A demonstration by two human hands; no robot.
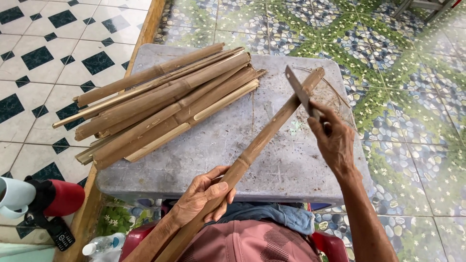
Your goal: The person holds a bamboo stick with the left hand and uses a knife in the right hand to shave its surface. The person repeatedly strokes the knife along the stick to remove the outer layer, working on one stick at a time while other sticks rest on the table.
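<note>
Grey plastic table [233,145] w/ split bamboo pile [165,106] lying on top.

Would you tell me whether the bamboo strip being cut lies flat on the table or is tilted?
Tilted: the left hand raises the bamboo strip off the table.

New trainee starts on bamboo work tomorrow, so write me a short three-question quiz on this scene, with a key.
1. True or false: the right hand holds the knife with its blade against the far end of the bamboo strip.
2. Multiple choice: the left hand grips the strip at A) its far tip, B) its near part just below a node, C) not at all.
3. Fill in: the pile of split bamboo lies on the ______ side of the grey table, as the person sees it.

Key: 1 true; 2 B; 3 left.
</note>
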